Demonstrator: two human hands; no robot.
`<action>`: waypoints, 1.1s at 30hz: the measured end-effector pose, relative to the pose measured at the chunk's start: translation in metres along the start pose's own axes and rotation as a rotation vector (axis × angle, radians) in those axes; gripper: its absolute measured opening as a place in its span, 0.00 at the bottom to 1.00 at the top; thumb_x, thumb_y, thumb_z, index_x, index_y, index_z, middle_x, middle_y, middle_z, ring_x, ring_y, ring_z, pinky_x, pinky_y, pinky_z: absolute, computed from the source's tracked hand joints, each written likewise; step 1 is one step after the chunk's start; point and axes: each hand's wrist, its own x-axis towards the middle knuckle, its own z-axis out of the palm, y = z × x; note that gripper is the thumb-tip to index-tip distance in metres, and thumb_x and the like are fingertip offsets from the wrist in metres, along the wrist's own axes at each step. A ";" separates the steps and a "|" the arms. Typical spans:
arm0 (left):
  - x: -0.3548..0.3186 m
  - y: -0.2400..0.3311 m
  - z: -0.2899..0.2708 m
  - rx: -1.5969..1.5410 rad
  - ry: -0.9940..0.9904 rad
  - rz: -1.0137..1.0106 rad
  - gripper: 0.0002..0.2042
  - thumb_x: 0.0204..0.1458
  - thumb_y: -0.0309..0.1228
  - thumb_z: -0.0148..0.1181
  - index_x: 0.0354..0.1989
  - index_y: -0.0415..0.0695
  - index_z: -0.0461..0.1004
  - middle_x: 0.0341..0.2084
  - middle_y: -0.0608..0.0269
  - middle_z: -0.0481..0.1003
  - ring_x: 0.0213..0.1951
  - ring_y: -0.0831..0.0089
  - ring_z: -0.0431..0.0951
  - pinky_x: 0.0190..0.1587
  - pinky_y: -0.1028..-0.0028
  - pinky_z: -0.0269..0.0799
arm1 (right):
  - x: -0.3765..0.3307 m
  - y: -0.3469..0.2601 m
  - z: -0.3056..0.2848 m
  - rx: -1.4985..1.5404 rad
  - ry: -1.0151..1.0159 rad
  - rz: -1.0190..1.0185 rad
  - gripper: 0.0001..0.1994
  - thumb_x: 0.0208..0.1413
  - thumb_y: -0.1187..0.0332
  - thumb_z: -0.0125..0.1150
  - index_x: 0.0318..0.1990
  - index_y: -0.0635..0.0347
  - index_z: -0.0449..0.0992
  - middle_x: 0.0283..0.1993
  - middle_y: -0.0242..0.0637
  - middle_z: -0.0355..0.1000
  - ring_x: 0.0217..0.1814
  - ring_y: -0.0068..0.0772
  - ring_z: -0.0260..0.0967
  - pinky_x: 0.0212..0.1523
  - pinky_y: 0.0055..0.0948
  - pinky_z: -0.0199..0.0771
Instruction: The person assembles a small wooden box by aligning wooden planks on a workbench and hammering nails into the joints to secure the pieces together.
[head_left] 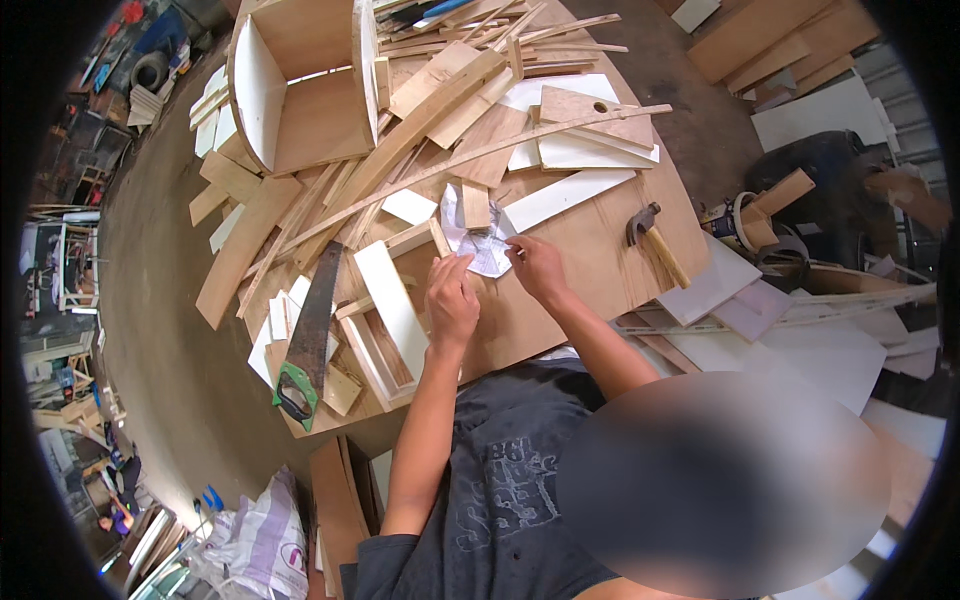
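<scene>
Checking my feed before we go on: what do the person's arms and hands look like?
The left hand and right hand are gloveless, with no watch or band visible. Both forearms are uncovered. The left sleeve is short and dark, like the shirt with outlined lettering; the right sleeve is hidden.

Bare tabletop [595, 262] opens right of the right hand [536, 265], up to a hammer [665, 257]. Another open strip lies between the hands, nearer the person. Left of the left hand [453, 298], a frame [390, 305], then a saw [318, 315], block passage; ahead, a block [476, 205] and wood pile [400, 158].
</scene>
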 end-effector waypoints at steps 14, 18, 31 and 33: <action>-0.002 0.040 0.048 0.062 0.126 -0.248 0.13 0.57 0.18 0.60 0.50 0.38 0.84 0.48 0.50 0.84 0.60 0.46 0.79 0.72 0.50 0.67 | 0.050 0.047 0.045 -0.258 -0.255 -0.057 0.08 0.61 0.66 0.66 0.39 0.61 0.83 0.39 0.51 0.81 0.40 0.59 0.82 0.44 0.53 0.83; -0.010 0.051 0.033 -0.018 0.150 -0.205 0.11 0.60 0.19 0.60 0.49 0.38 0.84 0.47 0.49 0.84 0.56 0.48 0.81 0.69 0.51 0.70 | 0.048 0.031 0.029 -0.257 -0.255 -0.121 0.10 0.59 0.64 0.67 0.37 0.63 0.82 0.37 0.50 0.81 0.40 0.58 0.82 0.42 0.52 0.83; -0.038 -0.031 -0.102 -0.091 0.332 -0.361 0.16 0.67 0.25 0.57 0.60 0.39 0.81 0.52 0.47 0.83 0.54 0.48 0.82 0.60 0.58 0.77 | -0.016 -0.112 0.036 0.610 -0.298 -0.019 0.09 0.76 0.66 0.58 0.44 0.63 0.73 0.41 0.32 0.77 0.40 0.20 0.73 0.40 0.25 0.74; -0.020 -0.069 -0.106 -0.020 0.253 -0.352 0.18 0.68 0.28 0.55 0.63 0.38 0.79 0.55 0.44 0.82 0.57 0.46 0.81 0.63 0.57 0.75 | -0.006 -0.104 0.072 0.625 -0.116 -0.168 0.10 0.77 0.66 0.57 0.43 0.64 0.73 0.42 0.34 0.78 0.40 0.21 0.73 0.39 0.27 0.73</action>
